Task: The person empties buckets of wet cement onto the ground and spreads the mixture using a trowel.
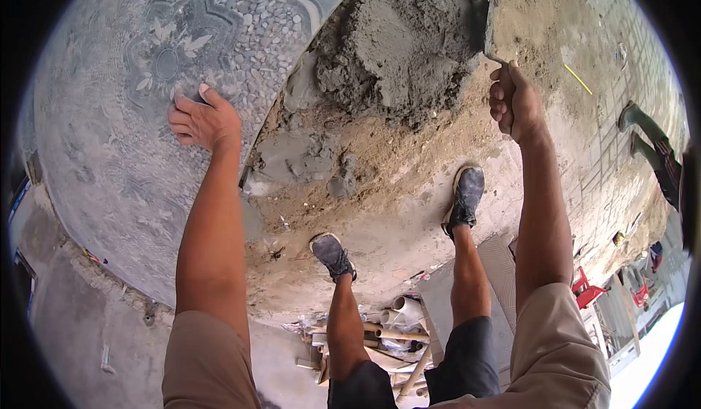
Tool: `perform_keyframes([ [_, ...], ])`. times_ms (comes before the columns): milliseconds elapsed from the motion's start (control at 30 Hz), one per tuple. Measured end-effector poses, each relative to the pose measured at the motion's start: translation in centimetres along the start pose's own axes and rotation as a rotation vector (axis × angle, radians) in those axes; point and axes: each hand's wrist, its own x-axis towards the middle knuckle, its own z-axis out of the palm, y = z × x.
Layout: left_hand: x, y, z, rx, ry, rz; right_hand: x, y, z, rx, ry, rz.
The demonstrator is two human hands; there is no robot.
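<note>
"Mortar (394,51): position?"

"Heaped on the sandy floor (409,162), along the slanting edge of the patterned paving (80,139). Thinner smear (288,157) nearer the feet, beside the same edge."

"State of each hand?"

"Right hand (517,106): fingers wrapped round the trowel (490,31) at its handle end; blade upright at the heap's right side, apparently touching. Left hand (208,123): holding nothing, fingers loosely spread and bent, thumb apart, over the paving. Firm contact or light: cannot tell."

"Notes on working the trowel well?"

"My judgement: keep the wrist firm and enter low at the heap's side, taking modest loads so nothing slides off. Keep the blade's edge clear of loose sand; grit would likely weaken the mix. Light weight on the left palm; pressing hard near the paving's edge could shift it. Blade angle below the mortar's surface: not visible."
</note>
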Motion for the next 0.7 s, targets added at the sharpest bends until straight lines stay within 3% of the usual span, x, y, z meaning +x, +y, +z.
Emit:
perform_keyframes([
  [33, 0.1, 0.0, 0.1, -0.003, -0.001, -0.001, 0.7, 0.7, 0.1, 0.003, 0.004, 0.003],
  [100, 0.4, -0.1, 0.5, 0.025, -0.005, -0.007, 1.6, 1.9, 0.3, 0.152, -0.208, 0.119],
  [233, 0.1, 0.1, 0.5, 0.018, -0.01, -0.022, -1.2, 5.1, 2.7, 0.133, -0.361, 0.266],
  [333, 0.2, 0.1, 0.5, 0.019, 0.02, -0.007, -2.9, 7.5, 5.8, -0.076, -0.303, 0.22],
  [467, 0.0, 0.0, 0.1, 0.027, -0.05, -0.031, -4.7, 10.0, 7.2, -0.44, -0.256, 0.047],
  [533, 0.2, 0.2, 0.1, 0.022, -0.012, -0.012, -5.9, 11.1, 7.0, -1.111, 0.053, -0.563],
  [567, 0.1, 0.0, 0.0, 0.024, -0.007, -0.018, -5.6, 11.0, 6.9, -1.111, 0.047, -0.57],
  [633, 0.2, 0.2, -0.1, 0.011, -0.058, -0.027, -4.4, 9.9, 6.6, -1.199, 0.153, -0.812],
  [700, 0.3, 0.1, 0.0, 0.004, -0.048, -0.023, -0.6, 7.3, 6.0, -1.285, 0.224, -0.813],
])
